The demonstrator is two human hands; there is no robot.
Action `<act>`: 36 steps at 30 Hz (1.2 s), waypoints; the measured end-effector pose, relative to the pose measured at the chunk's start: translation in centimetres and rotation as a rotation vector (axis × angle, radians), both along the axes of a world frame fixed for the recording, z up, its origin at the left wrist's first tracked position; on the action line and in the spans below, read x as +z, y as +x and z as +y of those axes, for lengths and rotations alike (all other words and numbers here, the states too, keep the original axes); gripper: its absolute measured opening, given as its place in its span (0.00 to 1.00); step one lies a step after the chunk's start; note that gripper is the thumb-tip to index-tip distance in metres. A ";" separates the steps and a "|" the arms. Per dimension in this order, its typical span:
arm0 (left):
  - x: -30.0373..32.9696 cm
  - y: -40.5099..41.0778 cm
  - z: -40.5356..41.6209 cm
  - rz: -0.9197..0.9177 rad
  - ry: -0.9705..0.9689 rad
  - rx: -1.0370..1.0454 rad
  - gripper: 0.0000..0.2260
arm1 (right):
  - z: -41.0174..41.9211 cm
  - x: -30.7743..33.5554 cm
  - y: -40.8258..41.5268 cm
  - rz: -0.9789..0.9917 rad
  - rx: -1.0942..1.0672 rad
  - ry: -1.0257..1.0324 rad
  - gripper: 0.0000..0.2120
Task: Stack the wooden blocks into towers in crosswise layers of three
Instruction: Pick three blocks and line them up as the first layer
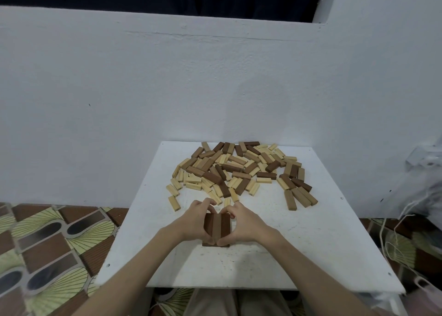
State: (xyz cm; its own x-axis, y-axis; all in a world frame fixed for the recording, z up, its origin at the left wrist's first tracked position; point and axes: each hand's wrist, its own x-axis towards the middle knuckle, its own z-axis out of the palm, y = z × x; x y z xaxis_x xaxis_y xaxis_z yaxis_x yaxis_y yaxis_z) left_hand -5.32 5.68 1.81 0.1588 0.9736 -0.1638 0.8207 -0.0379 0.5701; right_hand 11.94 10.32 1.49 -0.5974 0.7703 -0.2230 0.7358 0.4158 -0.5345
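Brown three-block layer (217, 225) atop low tower, near table (311, 244) edge, long axes pointing away; left hand (195, 222) and right hand (241, 223) clasp flanks. Loose pile (239, 169) lies beyond, equally near both.

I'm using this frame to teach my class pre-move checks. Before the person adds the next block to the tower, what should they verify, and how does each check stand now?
1. Top layer of the tower holds three blocks side by side: ok.
2. Layer beneath runs crosswise: cannot tell; only a dark edge shows under the hands.
3. Tower squared up: left hand and right hand grip its two sides; true alignment cannot tell.
4. A hand free to fetch a block: not ok, both are holding the tower.
5. Supply within reach: ok, the loose block pile lies just beyond the tower.
6. White board has bare space around the tower: ok.
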 end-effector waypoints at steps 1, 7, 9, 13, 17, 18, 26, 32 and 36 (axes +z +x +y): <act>0.0 0.0 0.0 0.005 -0.004 -0.001 0.40 | 0.0 0.0 0.0 0.001 0.000 -0.002 0.35; 0.1 0.0 0.0 0.021 -0.025 -0.012 0.40 | -0.2 0.3 -0.2 -0.020 -0.004 -0.027 0.35; 0.2 0.0 -0.1 0.026 -0.035 -0.012 0.40 | -0.3 0.4 -0.2 -0.028 -0.007 -0.027 0.35; 0.3 0.0 -0.1 0.036 -0.058 -0.003 0.39 | -0.3 0.4 -0.2 -0.037 -0.014 -0.031 0.35; 0.4 -0.2 -0.2 0.021 -0.058 -0.005 0.40 | -0.5 0.6 -0.1 -0.035 -0.017 -0.058 0.42; 0.4 -0.3 -0.2 -0.003 -0.064 0.005 0.41 | -0.5 0.8 0.0 -0.028 -0.024 -0.068 0.45; 3.0 -0.7 0.0 -0.537 -0.117 0.539 0.13 | 0.1 3.2 0.6 0.311 -0.451 -0.290 0.37; 2.5 0.8 -1.1 -0.924 -0.577 0.642 0.38 | -1.7 3.2 -1.5 0.541 -0.723 -0.751 0.40; 3.3 1.5 -2.1 -0.877 -0.571 0.679 0.41 | -2.9 3.7 -2.2 0.698 -0.721 -0.875 0.40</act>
